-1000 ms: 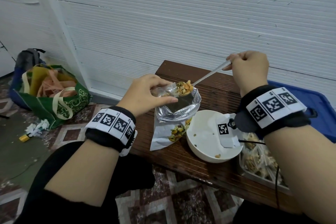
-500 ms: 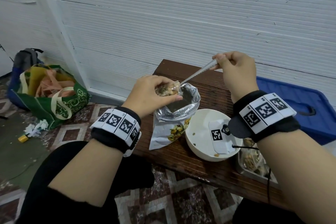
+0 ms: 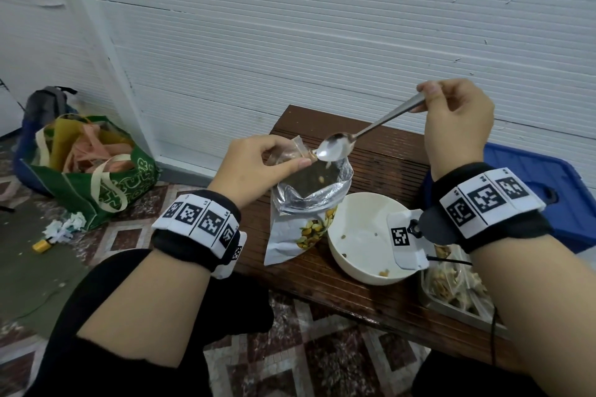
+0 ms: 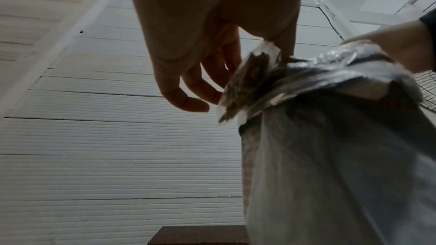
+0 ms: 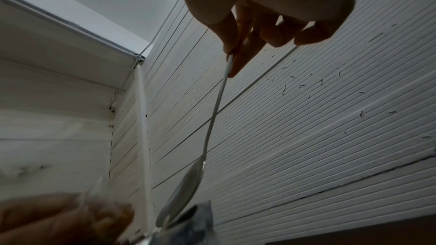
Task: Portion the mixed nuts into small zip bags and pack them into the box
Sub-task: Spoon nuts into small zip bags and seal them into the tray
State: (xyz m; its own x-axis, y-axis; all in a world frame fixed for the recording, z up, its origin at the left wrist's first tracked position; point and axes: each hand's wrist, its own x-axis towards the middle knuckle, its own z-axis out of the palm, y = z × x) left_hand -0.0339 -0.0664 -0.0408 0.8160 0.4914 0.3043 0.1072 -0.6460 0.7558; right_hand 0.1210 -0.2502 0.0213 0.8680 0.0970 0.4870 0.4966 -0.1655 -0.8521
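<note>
My left hand (image 3: 258,164) pinches a small clear zip bag (image 3: 292,153) with some nuts in it, held over the open mouth of the foil nut pouch (image 3: 306,203). That small zip bag (image 4: 247,81) shows beside my left fingers (image 4: 188,100) in the left wrist view. My right hand (image 3: 458,119) grips the handle of a metal spoon (image 3: 337,147). The spoon bowl is empty and hovers at the zip bag's mouth, above the pouch. From below, the spoon (image 5: 212,128) hangs from my right fingers (image 5: 238,59). A metal tray (image 3: 451,303) at the right holds filled zip bags.
A white bowl (image 3: 364,235) with a few nuts sits right of the pouch on the dark wooden bench (image 3: 322,284). A blue plastic lid (image 3: 548,190) lies at the far right. A green shopping bag (image 3: 93,167) stands on the floor to the left, before the white wall.
The spoon carried nuts a second ago, tipped into the small zip bag, and is now drawn back out empty. A nut or two is falling into the pouch. The left hand stayed put.
</note>
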